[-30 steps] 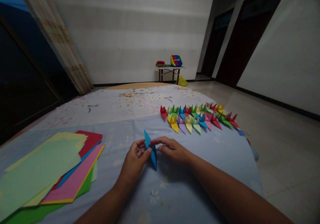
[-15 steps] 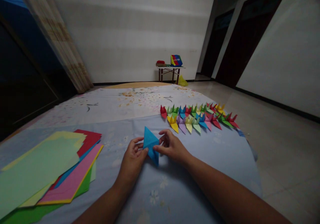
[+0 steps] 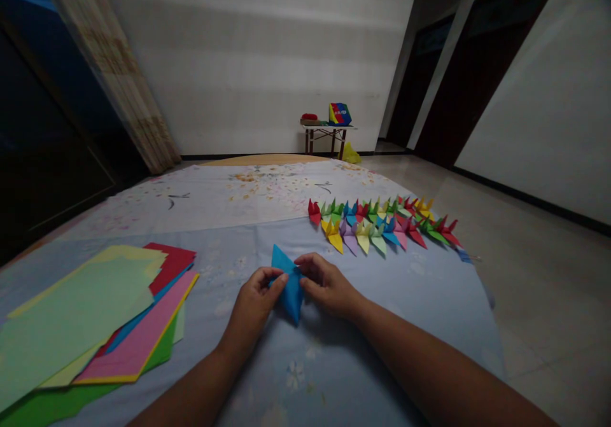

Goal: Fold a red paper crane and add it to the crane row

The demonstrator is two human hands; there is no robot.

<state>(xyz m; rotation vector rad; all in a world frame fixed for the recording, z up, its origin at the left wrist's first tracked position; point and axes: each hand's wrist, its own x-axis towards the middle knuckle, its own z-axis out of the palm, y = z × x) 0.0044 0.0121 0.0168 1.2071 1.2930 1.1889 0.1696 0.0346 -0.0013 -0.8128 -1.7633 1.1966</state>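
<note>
A folded blue paper piece (image 3: 288,286) stands on the light blue floral cloth (image 3: 363,325) between my hands. My left hand (image 3: 255,301) pinches its left side with curled fingers. My right hand (image 3: 326,283) pinches its upper right edge, fingers closed on the paper. Beyond my right hand lie two rows of finished folded paper figures (image 3: 382,222) in red, green, blue, yellow, purple and pink.
A fanned stack of coloured paper sheets (image 3: 90,319) lies at the left on the cloth. A white patterned sheet (image 3: 229,195) covers the far part. The cloth's right edge drops to a tiled floor (image 3: 539,274). A small table (image 3: 328,135) stands by the far wall.
The blue piece went from a narrow upright sliver to a wider flap, and is now folded narrower again. Both hands stayed on it, shifting their pinch. The view tilted slightly.
</note>
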